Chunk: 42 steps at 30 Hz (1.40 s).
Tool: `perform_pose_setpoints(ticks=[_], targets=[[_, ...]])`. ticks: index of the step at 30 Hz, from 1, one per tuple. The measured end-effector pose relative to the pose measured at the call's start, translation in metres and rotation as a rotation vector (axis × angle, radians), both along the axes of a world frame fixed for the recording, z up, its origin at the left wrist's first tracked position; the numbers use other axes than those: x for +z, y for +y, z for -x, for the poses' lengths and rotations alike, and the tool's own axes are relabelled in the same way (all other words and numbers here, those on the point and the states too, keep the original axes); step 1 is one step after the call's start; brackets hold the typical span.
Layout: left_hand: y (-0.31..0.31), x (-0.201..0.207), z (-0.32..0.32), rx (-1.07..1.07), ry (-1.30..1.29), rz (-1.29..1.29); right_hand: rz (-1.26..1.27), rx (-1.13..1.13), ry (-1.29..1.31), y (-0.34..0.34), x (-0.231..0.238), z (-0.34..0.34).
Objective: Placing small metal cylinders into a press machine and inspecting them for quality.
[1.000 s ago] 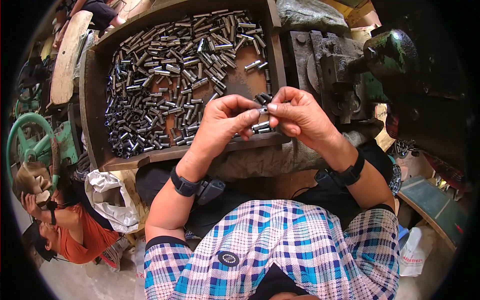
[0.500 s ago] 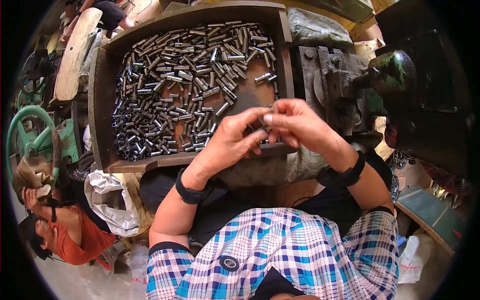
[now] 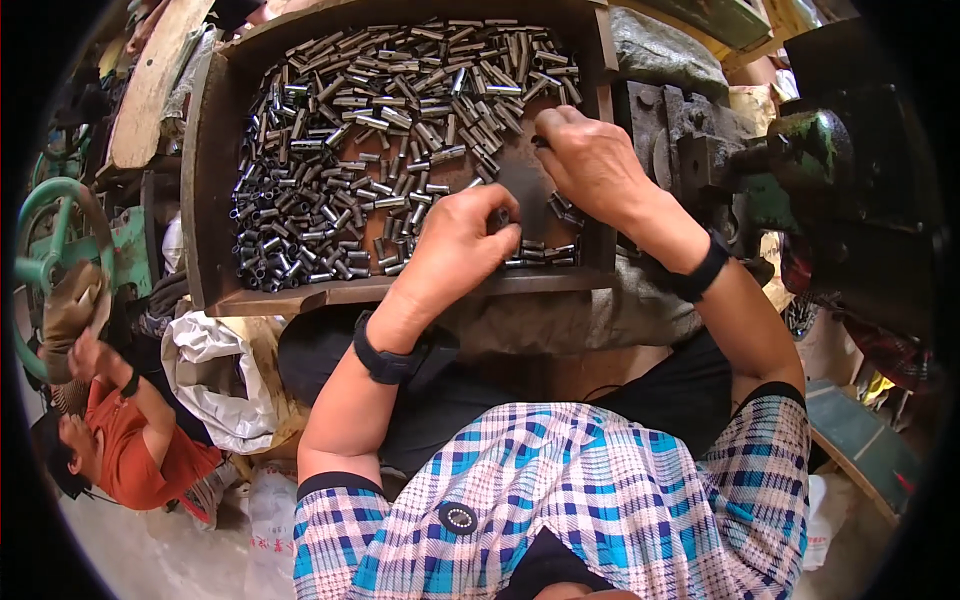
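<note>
The left hand point(image 3: 462, 235) held a short, dark metal tube point(image 3: 500, 218) in its grip; the right hand's point(image 3: 592, 165) narrow grip pinched a small dark piece point(image 3: 540, 141) above the brown, rectangular tray point(image 3: 340, 293).

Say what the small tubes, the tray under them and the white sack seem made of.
Tubes: likely metal, smooth and partly shiny, given bright glints along them.
Tray: wood or rusted metal, unclear; the rim is dull brown.
White sack: probably plastic, thin with a slight sheen, judging by sharp crinkles.
</note>
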<state>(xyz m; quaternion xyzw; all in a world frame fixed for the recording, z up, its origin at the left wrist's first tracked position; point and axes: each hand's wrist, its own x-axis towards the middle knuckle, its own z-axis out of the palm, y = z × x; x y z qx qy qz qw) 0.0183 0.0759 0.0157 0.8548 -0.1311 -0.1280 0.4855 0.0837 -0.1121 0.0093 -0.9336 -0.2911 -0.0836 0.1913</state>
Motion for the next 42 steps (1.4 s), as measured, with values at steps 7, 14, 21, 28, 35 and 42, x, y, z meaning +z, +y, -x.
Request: perform_pose_setpoints(ticks=[7, 14, 21, 28, 35, 42], targets=[[-0.012, -0.003, 0.000, -0.269, -0.187, -0.578, -0.344, -0.045, 0.315, -0.025, 0.017, 0.054], [-0.025, -0.006, -0.001, -0.255, -0.225, -0.661, -0.458, -0.094, 0.366, -0.033, 0.014, 0.070], [-0.022, -0.005, -0.009, -0.188, -0.198, -0.310, -1.055, -0.275, 1.068, -0.043, 0.015, 0.070], [-0.028, 0.006, -0.009, 0.040, 0.658, 0.583, -1.098, -0.278, 1.104, -0.044, 0.018, 0.068], [-0.030, -0.001, -0.009, 0.112, 0.611, 0.582, -1.141, -0.329, 1.094, -0.048, 0.020, 0.067], [-0.032, -0.001, -0.009, 0.246, 0.689, 0.689, -1.172, -0.333, 1.047, -0.047, 0.015, 0.068]])
